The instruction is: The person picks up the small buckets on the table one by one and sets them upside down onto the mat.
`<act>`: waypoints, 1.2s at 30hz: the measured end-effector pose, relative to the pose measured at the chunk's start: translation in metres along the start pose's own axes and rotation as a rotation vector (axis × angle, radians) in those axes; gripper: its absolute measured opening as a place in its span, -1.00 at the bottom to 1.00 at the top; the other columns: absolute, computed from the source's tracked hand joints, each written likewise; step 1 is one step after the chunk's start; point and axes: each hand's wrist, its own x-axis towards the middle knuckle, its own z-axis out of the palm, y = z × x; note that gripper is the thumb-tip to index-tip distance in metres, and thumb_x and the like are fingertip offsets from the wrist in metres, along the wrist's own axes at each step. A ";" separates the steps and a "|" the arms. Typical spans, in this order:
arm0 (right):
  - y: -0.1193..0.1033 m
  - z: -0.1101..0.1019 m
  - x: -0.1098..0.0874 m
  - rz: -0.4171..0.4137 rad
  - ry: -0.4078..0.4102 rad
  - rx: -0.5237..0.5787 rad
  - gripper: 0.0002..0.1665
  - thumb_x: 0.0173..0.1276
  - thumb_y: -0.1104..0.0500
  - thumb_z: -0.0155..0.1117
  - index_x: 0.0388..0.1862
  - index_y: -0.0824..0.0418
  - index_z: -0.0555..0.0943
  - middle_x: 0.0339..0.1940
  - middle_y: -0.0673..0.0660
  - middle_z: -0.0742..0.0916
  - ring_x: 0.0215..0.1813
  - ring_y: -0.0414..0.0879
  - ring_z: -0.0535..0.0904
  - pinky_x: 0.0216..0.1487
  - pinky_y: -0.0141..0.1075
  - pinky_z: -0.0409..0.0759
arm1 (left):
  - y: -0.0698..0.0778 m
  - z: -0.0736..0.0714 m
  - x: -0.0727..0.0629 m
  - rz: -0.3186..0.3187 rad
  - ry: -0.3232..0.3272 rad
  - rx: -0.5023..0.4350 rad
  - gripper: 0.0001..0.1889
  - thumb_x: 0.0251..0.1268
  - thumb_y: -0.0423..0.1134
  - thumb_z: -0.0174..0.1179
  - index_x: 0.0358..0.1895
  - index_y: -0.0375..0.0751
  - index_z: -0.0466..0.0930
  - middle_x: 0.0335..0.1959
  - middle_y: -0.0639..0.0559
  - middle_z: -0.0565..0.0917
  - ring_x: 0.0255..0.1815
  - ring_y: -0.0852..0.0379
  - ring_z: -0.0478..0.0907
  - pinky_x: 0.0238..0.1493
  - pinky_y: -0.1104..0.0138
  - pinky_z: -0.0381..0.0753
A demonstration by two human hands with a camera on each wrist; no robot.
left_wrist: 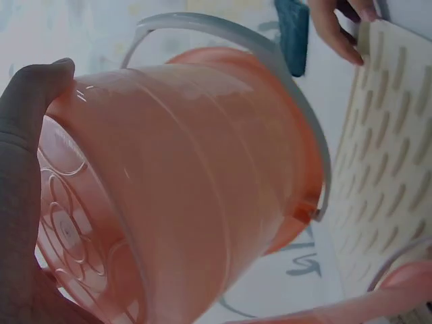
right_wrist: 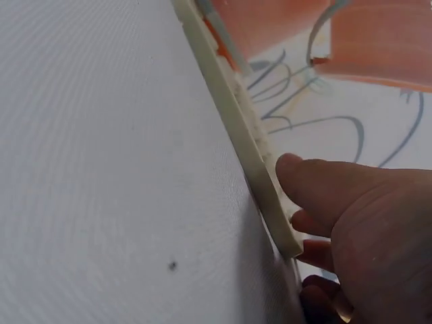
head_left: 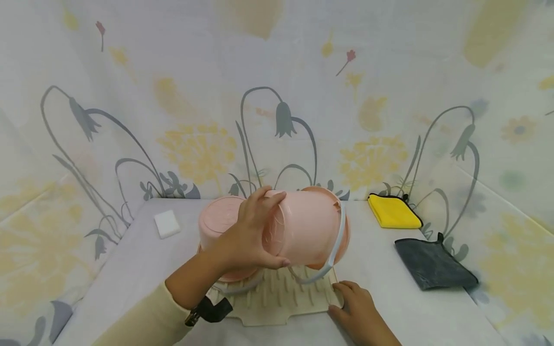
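Note:
A pink bucket lies tipped on its side in the air, its orange-lined mouth turned right and its grey handle hanging down. My left hand grips it around the bottom end, with the thumb on its side in the left wrist view. A second pink bucket stands upside down behind my left forearm, on the cream ridged draining tray. My right hand pinches the tray's near right corner; in the right wrist view the thumb is at the edge and fingertips curl beneath.
A white sponge block lies at the back left of the white table. On the right are a folded yellow cloth and a dark grey cloth. A flower-printed sheet hangs around the table's back and sides.

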 end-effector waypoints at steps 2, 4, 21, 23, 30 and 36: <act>0.003 0.000 0.000 -0.012 0.014 -0.003 -0.38 0.32 -0.03 0.54 0.29 0.17 0.63 0.31 0.16 0.64 0.33 0.24 0.53 0.35 0.27 0.46 | 0.000 -0.003 0.005 0.006 -0.034 0.018 0.32 -0.23 0.23 0.67 0.66 0.44 -0.03 0.72 0.02 -0.15 0.69 -0.18 -0.14 0.25 -0.20 0.56; 0.006 0.001 0.001 -0.015 0.022 0.011 -0.40 0.31 -0.02 0.54 0.27 0.15 0.65 0.32 0.13 0.66 0.35 0.22 0.53 0.37 0.26 0.46 | 0.000 -0.004 0.011 0.012 -0.071 0.034 0.30 -0.23 0.23 0.66 0.66 0.42 0.01 0.72 0.01 -0.13 0.70 -0.18 -0.17 0.29 -0.21 0.52; 0.010 0.001 0.001 0.039 -0.004 0.117 -0.36 0.33 -0.05 0.53 0.33 0.16 0.63 0.42 0.17 0.62 0.47 0.29 0.42 0.45 0.32 0.33 | 0.009 0.010 0.047 -0.067 -0.264 0.199 0.28 -0.14 0.36 0.59 0.68 0.52 -0.07 0.73 -0.04 -0.16 0.67 -0.27 -0.14 0.18 -0.37 0.48; 0.010 0.001 0.001 0.033 -0.009 0.117 -0.35 0.35 -0.05 0.51 0.35 0.14 0.61 0.46 0.17 0.59 0.48 0.30 0.40 0.43 0.32 0.34 | 0.011 0.012 0.051 -0.095 -0.267 0.206 0.27 -0.13 0.39 0.57 0.68 0.53 -0.08 0.73 -0.04 -0.15 0.67 -0.29 -0.14 0.18 -0.41 0.46; 0.011 -0.001 0.000 0.014 -0.017 0.119 -0.32 0.37 -0.07 0.50 0.41 0.09 0.59 0.52 0.17 0.55 0.48 0.31 0.37 0.38 0.33 0.38 | 0.013 0.027 0.070 -0.180 -0.269 0.242 0.27 -0.15 0.42 0.56 0.68 0.51 -0.05 0.72 -0.06 -0.08 0.63 -0.39 -0.07 0.15 -0.44 0.47; 0.011 0.000 0.000 0.043 0.002 0.126 -0.34 0.35 -0.05 0.52 0.39 0.05 0.61 0.50 0.10 0.58 0.49 0.24 0.38 0.43 0.27 0.39 | 0.017 0.041 0.085 -0.238 -0.314 0.286 0.27 -0.11 0.44 0.51 0.69 0.55 -0.11 0.73 -0.03 -0.10 0.64 -0.38 -0.04 0.17 -0.46 0.44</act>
